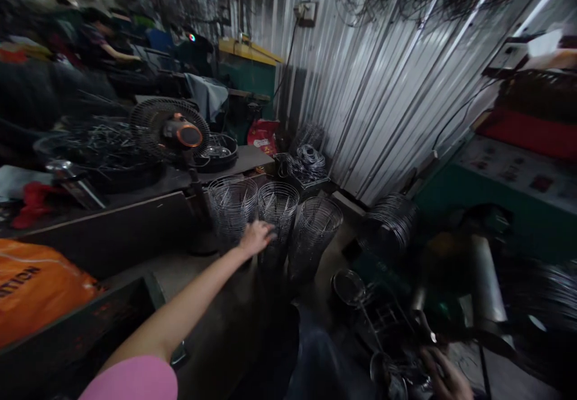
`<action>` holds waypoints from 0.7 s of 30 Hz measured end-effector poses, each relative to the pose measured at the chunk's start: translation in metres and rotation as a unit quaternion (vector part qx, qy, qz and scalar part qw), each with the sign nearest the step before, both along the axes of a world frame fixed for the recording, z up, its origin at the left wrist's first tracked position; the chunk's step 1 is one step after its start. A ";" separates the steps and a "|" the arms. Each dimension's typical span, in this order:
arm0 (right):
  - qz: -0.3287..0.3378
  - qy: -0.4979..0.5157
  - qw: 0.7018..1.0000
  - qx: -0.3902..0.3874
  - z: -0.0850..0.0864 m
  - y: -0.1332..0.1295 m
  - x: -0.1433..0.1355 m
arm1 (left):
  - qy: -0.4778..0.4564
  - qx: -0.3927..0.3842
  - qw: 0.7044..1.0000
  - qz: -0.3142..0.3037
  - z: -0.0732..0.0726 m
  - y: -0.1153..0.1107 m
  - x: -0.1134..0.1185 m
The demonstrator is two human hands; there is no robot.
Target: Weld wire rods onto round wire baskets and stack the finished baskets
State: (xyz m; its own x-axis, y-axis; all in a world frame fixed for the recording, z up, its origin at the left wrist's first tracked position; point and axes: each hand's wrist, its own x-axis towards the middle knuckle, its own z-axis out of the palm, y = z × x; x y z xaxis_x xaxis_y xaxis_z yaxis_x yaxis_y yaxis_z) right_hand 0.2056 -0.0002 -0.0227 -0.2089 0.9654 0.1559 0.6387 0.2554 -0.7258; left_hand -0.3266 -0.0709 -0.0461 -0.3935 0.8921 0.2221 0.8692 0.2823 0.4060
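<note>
My left hand (256, 238) is stretched out in front of the tall wire stacks, its fingers slightly bent and apart, holding nothing I can see. It overlaps the left wire stack (232, 202) and the middle wire stack (278, 202); whether it touches them is unclear. A right wire stack (315, 232) stands beside them, each made of nested thin metal rings. Low at the right edge of my lap, my right hand (446, 376) has curled fingers by dark metal machine parts (396, 370). What it grips is lost in shadow.
A fan (171, 130) stands behind the stacks, near a black tub of metal pieces (108, 148). An orange sack (40, 286) lies at left. Wire coils (390, 223) and a metal cylinder (487, 280) are at right. A person (103, 39) sits far back.
</note>
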 end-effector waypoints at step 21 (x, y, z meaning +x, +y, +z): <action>-0.307 -0.040 0.923 -0.227 -0.023 -0.138 0.074 | -0.627 -0.163 0.729 -0.223 -0.064 -0.079 0.297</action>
